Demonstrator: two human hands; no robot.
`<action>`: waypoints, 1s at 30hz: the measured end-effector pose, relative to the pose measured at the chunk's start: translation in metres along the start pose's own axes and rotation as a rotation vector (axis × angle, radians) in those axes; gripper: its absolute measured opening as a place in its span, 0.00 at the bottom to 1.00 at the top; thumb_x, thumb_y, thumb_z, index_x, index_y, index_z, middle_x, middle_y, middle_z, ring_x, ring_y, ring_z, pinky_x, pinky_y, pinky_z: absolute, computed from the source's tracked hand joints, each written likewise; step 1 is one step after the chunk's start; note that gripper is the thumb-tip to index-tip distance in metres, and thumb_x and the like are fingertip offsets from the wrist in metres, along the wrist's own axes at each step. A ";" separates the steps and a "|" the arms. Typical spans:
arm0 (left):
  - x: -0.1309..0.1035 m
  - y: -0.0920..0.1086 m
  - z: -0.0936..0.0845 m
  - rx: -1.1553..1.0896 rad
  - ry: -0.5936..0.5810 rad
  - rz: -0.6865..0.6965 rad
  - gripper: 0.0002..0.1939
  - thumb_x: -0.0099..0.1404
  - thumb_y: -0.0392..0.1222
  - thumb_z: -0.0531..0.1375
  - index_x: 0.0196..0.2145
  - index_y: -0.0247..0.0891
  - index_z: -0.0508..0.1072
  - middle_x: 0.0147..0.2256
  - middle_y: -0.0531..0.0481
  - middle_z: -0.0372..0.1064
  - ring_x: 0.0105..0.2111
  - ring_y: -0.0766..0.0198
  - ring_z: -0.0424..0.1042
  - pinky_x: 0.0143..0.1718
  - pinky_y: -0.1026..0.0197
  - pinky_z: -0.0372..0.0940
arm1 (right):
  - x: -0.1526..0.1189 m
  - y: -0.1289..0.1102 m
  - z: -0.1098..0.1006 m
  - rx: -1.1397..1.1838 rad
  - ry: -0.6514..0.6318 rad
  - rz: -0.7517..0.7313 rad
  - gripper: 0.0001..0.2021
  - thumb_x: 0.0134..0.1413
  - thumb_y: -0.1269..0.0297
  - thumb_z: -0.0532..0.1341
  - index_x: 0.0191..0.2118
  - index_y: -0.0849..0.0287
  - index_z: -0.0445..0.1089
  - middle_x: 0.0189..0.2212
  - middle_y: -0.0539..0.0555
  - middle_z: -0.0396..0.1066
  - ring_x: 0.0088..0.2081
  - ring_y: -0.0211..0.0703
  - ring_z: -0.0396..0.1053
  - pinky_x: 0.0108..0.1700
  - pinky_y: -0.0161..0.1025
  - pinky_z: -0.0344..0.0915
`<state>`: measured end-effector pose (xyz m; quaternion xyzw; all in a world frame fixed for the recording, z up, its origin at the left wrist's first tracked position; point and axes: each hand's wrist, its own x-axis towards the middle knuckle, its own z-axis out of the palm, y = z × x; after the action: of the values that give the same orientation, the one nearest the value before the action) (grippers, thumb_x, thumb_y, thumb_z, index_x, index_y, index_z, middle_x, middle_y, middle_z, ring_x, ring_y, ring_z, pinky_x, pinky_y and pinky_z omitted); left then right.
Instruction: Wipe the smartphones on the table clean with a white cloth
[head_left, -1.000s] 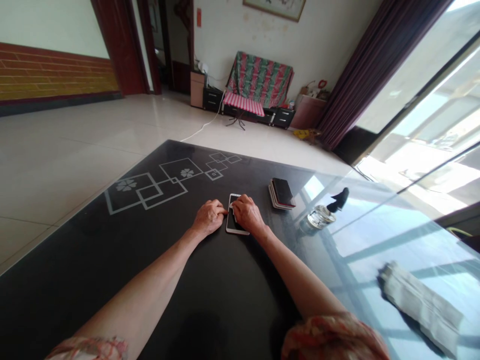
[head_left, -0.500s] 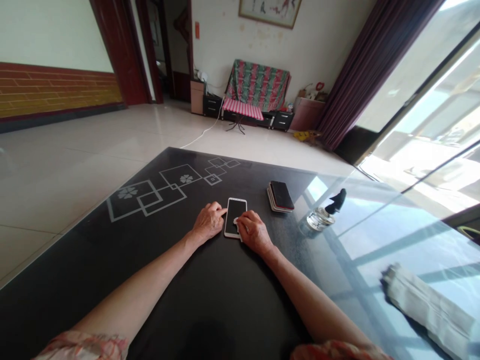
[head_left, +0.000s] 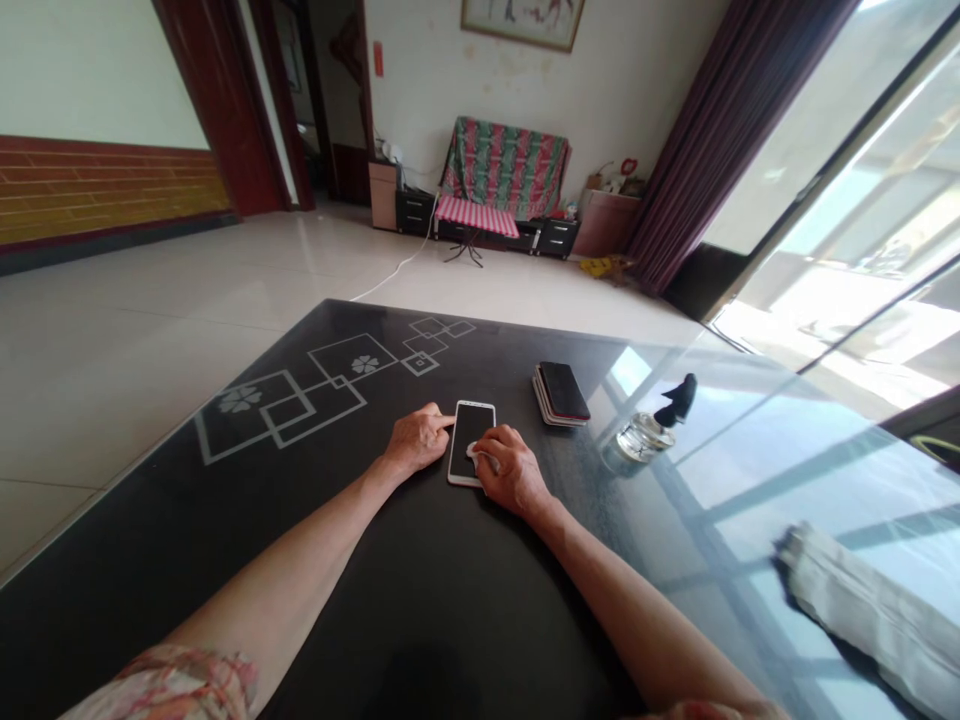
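A white-framed smartphone [head_left: 465, 432] lies screen up on the dark glossy table [head_left: 420, 570]. My left hand [head_left: 420, 440] rests at its left side, index finger stretched to the phone's edge and the other fingers curled in. On the lower right of the screen, my right hand [head_left: 514, 470] presses a small white wipe [head_left: 474, 451], its fingers closed over most of it. To the right sits a stack of phones [head_left: 562, 392], a black one on top.
Right of the stack stands a clear glass bottle [head_left: 646, 436] with a black spray top. A folded grey cloth [head_left: 862, 610] lies at the table's right side. Beyond the far edge are a small table with a striped cloth [head_left: 477, 215] and a white cable [head_left: 401, 265] across the floor.
My right hand and the wipe have shifted slightly on the screen, and the wipe shows differently between the fingers. My left hand stays at the phone's edge. The whole view has tilted slightly.
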<state>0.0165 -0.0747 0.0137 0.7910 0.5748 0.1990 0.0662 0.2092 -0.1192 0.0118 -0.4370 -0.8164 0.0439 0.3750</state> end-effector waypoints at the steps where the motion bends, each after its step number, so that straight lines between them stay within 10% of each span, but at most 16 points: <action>1: 0.000 0.000 0.000 -0.002 -0.001 0.002 0.24 0.58 0.33 0.50 0.46 0.55 0.76 0.39 0.55 0.71 0.37 0.63 0.71 0.32 0.65 0.62 | 0.000 0.001 0.000 -0.003 -0.003 0.005 0.09 0.51 0.73 0.58 0.35 0.56 0.75 0.35 0.54 0.68 0.38 0.42 0.65 0.44 0.38 0.66; 30: 0.001 0.000 0.002 -0.034 -0.019 0.007 0.20 0.59 0.32 0.51 0.40 0.49 0.78 0.38 0.53 0.69 0.36 0.65 0.70 0.32 0.66 0.62 | 0.052 0.055 0.018 -0.178 0.069 0.121 0.10 0.51 0.72 0.57 0.32 0.57 0.77 0.35 0.54 0.70 0.37 0.42 0.67 0.42 0.36 0.65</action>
<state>0.0173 -0.0734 0.0120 0.7937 0.5677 0.2014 0.0845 0.2173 -0.0423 0.0069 -0.5184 -0.7758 -0.0213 0.3592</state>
